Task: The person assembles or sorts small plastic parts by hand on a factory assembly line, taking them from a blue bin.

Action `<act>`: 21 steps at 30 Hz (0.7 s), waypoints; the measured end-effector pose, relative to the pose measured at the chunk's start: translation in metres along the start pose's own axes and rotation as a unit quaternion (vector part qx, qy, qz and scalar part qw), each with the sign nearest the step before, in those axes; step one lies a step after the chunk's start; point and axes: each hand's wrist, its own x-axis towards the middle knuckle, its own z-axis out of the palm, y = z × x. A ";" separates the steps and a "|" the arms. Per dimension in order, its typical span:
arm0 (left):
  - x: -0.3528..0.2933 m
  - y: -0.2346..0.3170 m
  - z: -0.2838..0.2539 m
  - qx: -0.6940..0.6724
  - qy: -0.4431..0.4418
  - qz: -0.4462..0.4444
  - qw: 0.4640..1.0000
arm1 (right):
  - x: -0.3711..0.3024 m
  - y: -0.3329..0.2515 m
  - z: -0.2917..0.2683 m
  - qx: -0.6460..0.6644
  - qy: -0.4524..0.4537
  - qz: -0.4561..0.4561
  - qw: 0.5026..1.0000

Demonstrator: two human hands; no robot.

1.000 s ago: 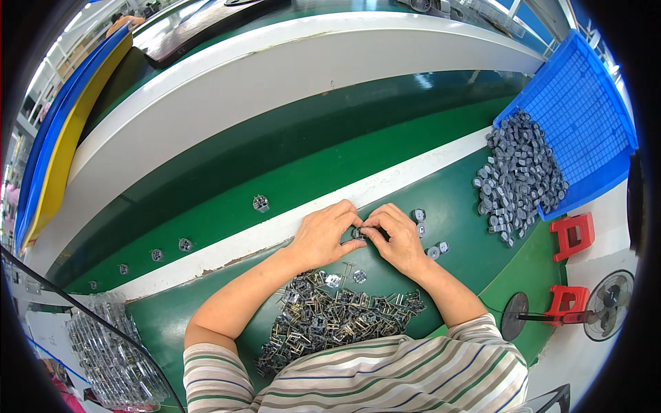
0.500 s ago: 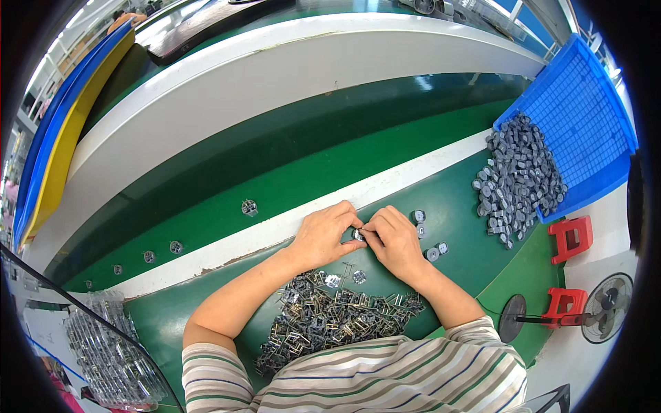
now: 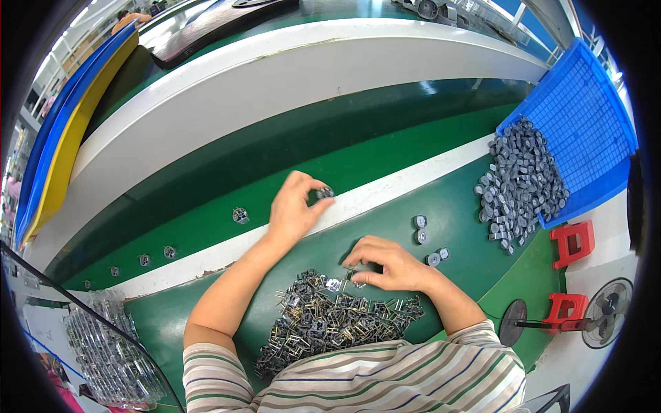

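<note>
My left hand (image 3: 295, 208) reaches out over the green belt (image 3: 206, 206) and pinches a small round grey part with metal pins (image 3: 323, 193) at its fingertips. My right hand (image 3: 387, 263) rests lower, its fingers curled on the near edge of a heap of small metal clips (image 3: 330, 320) that lies right in front of my chest; whether it has one pinched I cannot tell. Three loose round grey parts (image 3: 421, 230) lie just right of the right hand.
A blue tray (image 3: 585, 117) at the right spills a pile of grey cylindrical cores (image 3: 520, 182). Several finished parts (image 3: 240, 215) sit spaced along the belt to the left. Red stools (image 3: 571, 242) and a fan (image 3: 606, 313) stand lower right; a clear bag of parts (image 3: 103, 344) lower left.
The hands, joined together over one part before, have separated. My left hand moved up toward the belt with the part; my right hand dropped to the clip heap. Belt parts drifted left.
</note>
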 end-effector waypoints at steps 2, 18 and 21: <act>0.005 -0.008 -0.009 0.059 0.002 -0.013 0.998 | -0.003 0.010 0.006 -0.014 -0.005 -0.028 1.000; -0.028 0.025 0.025 -0.042 -0.063 0.112 0.991 | -0.006 0.006 -0.011 -0.186 0.046 0.010 0.981; -0.027 0.025 0.023 -0.021 -0.087 0.128 0.988 | -0.012 0.008 -0.013 -0.179 0.072 0.069 0.979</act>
